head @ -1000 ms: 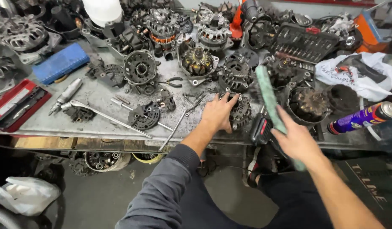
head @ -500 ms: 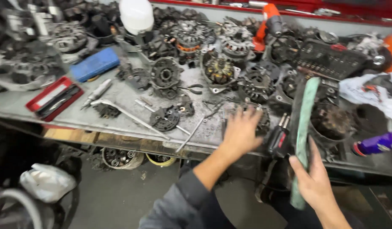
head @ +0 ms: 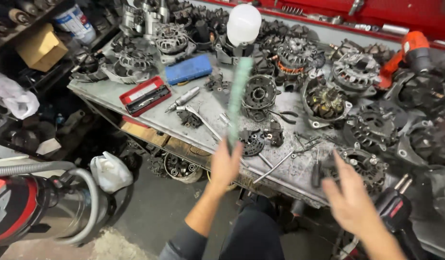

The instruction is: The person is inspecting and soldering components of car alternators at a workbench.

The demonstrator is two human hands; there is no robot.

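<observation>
The left hand (head: 225, 166) is closed around the lower end of a long, flat, pale green strip (head: 238, 96), which stands nearly upright and blurred, its top reaching up toward a white plastic bottle (head: 243, 23) at the back of the surface (head: 116, 94). The grip here is a fist about the strip's foot, just in front of the surface's near edge. The right hand (head: 350, 200) hangs open and empty, fingers spread and blurred, above the front edge and just beside a black tool with a red patch (head: 394, 207). The strip rises in front of a round dark alternator part (head: 260, 92). The grey surface is crowded with alternator housings and rotors; a blue case (head: 188, 69) and a red case holding tools (head: 145, 96) lie toward the left, and an orange power tool (head: 410, 50) lies at the far right. A white bag (head: 110, 171) lies on the floor below.
</observation>
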